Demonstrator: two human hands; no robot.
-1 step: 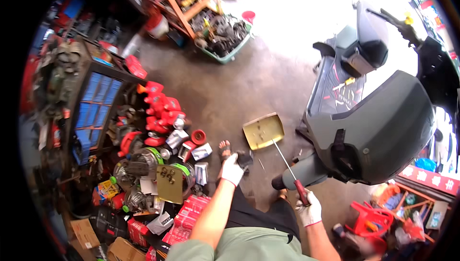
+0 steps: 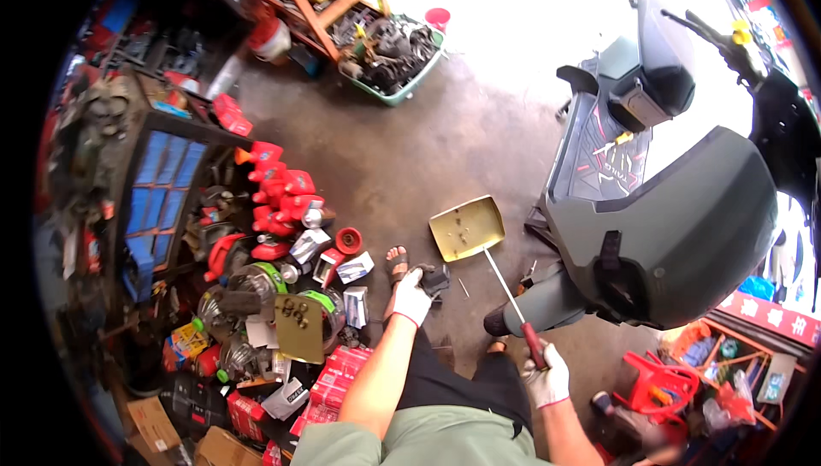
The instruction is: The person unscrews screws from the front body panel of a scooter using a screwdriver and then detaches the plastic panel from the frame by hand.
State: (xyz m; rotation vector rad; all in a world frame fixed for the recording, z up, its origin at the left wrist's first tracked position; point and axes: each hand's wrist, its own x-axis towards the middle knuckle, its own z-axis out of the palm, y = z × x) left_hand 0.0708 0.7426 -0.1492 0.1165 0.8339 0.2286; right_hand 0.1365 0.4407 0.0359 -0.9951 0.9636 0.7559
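My right hand (image 2: 547, 376), in a white glove, is closed around the red handle of a long screwdriver (image 2: 532, 342). The screwdriver's shaft points up and left, its tip overlapping the near edge of a yellow metal tray (image 2: 487, 225) from this viewpoint. Small dark bits lie in that tray. My left hand (image 2: 412, 299), also gloved, has its fingers closed at a dark block-shaped part (image 2: 436, 279), which shows just past the fingertips; its exact kind cannot be made out. To the right stands a scooter with a dark grey front panel (image 2: 676, 235).
Red bottles (image 2: 278, 184), boxes and jars crowd the floor on the left, by a rack of blue drawers (image 2: 162, 184). A green bin (image 2: 402, 94) of metal parts stands ahead. Loose items lie on the scooter's footboard (image 2: 599, 158). A red plastic stool (image 2: 658, 389) stands at lower right.
My left hand has risen slightly, and more of the dark part shows beside it. My right hand still grips the screwdriver. The view has shifted a little.
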